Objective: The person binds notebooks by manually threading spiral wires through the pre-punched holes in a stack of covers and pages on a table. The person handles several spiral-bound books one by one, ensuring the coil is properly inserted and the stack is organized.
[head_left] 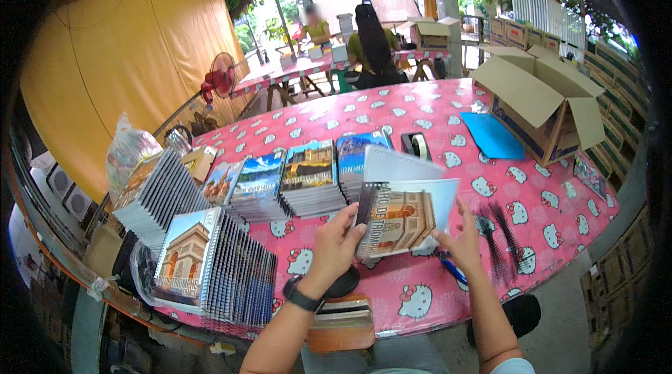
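My left hand (339, 237) grips the left, spiral-bound edge of a notebook (397, 216) whose cover pictures a stone arch. The notebook is held above the pink patterned table (434, 111), with loose white and pale blue sheets fanned out behind it. My right hand (463, 240) touches the notebook's lower right corner, fingers spread. A black watch sits on my left wrist. A row of spiral notebook stacks (297, 178) lies just beyond my hands.
More notebook stacks (210, 262) stand at the left table edge. Black binding coils (500, 241) and a blue pen (453, 269) lie right of my hands. A tape dispenser (418, 144), blue sheet (492, 136) and open cardboard box (542, 104) sit farther back. People sit at a far table.
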The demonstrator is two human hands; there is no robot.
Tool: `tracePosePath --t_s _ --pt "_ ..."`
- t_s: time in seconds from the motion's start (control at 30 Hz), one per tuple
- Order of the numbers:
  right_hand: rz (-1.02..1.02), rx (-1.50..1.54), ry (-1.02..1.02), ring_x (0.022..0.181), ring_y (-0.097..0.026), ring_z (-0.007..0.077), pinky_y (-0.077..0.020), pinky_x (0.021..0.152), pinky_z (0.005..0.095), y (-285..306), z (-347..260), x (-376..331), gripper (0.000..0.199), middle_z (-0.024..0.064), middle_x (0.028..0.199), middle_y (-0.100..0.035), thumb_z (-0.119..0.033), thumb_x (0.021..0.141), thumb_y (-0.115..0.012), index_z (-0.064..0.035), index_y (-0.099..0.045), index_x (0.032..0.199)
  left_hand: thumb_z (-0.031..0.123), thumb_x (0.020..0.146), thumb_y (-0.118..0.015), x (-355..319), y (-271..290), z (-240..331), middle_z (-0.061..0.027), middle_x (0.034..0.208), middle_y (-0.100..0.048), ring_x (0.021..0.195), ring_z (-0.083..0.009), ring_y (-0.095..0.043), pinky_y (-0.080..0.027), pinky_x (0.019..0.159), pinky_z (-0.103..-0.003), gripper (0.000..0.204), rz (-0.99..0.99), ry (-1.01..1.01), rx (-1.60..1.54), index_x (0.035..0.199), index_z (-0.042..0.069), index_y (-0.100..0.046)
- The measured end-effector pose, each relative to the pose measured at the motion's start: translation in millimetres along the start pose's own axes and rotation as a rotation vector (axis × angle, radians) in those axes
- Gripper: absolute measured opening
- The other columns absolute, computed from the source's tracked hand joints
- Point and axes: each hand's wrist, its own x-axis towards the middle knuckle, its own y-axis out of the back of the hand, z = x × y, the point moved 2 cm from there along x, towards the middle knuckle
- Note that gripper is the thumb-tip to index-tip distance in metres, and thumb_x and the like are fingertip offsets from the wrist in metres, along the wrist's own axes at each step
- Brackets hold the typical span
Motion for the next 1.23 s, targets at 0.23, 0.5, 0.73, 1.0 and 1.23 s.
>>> tracePosePath --t_s 0.23,0.5,0.73,1.0,1.23 --pt "-0.604 0.716 -0.002 0.094 -0.059 0.0214 -0.0474 0.082 0.0307 -21.8 -38.5 -49.6 0.035 0.0113 0.105 -0.062 -0.015 0.075 -0.069 -0.003 -0.061 0.107 0.011 0.087 -0.058 -109.4 84.7 37.7 -0.0164 0.092 -0.063 0.086 -0.0244 -0.063 -0.051 0.077 -0.033 0.018 0.27 -0.025 -0.265 0.101 0.0 -0.053" --pt "-0.676 0.302 0.297 0.079 -0.062 0.0239 -0.0477 0.071 0.0313 -44.3 -51.5 -92.4 0.024 0.0091 0.086 -0.064 -0.014 0.073 -0.067 -0.0061 -0.065 0.096 0.02 0.086 -0.061 -172.0 103.1 1.7 -0.0146 0.094 -0.06 0.086 -0.0209 -0.06 -0.049 0.076 -0.03 0.027 0.404 0.135 -0.233 0.101 0.001 -0.047" --pt "-0.748 0.161 0.317 0.082 -0.059 0.0268 -0.0456 0.077 0.0328 -41.3 -29.6 -103.1 0.036 0.0103 0.091 -0.062 -0.014 0.067 -0.073 -0.0057 -0.062 0.101 0.015 0.082 -0.065 -174.9 100.4 -13.8 -0.006 0.097 -0.058 0.09 -0.0129 -0.055 -0.043 0.081 -0.027 0.032 0.367 0.257 -0.292 0.107 0.001 -0.052" --pt "-0.508 0.78 0.108 0.097 -0.052 0.0168 -0.0401 0.085 0.0311 -62.5 -75.2 -110.2 0.061 0.0102 0.112 -0.055 -0.027 0.072 -0.074 -0.006 -0.045 0.121 0.03 0.077 -0.069 -177.0 75.4 -28.0 -0.0103 0.107 -0.054 0.101 -0.0181 -0.052 -0.039 0.09 -0.032 0.064 0.515 0.071 -0.586 0.125 0.001 -0.037" --pt "-0.543 0.781 -0.294 0.097 -0.051 0.0153 -0.039 0.087 0.0287 -83.0 -55.4 -128.3 0.062 0.0071 0.106 -0.056 -0.048 0.077 -0.066 -0.0066 -0.045 0.119 0.035 0.081 -0.065 -151.2 67.9 -53.1 -0.0057 0.099 -0.053 0.096 -0.0124 -0.052 -0.042 0.085 -0.029 0.048 0.639 0.301 -0.439 0.113 0.005 -0.045"
